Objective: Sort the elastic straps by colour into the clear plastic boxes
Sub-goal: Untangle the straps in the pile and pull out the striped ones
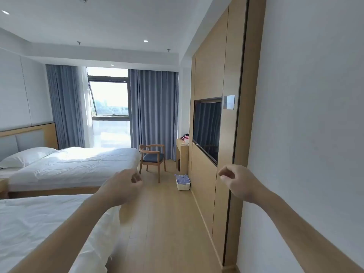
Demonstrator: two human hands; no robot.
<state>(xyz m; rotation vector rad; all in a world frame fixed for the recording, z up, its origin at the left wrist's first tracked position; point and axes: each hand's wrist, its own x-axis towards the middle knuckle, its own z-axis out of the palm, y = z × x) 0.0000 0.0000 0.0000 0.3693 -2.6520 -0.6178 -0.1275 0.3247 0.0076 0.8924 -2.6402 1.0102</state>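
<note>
two bare forearms, left hand, right hand

One head-worn wide-angle view (standing height) faces forward toward the far window left of centre. The left hand and right hand are near, at lower centre.

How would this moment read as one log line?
left hand: curled, empty | right hand: curled, empty | straps: none in hand | boxes: not seen
</note>
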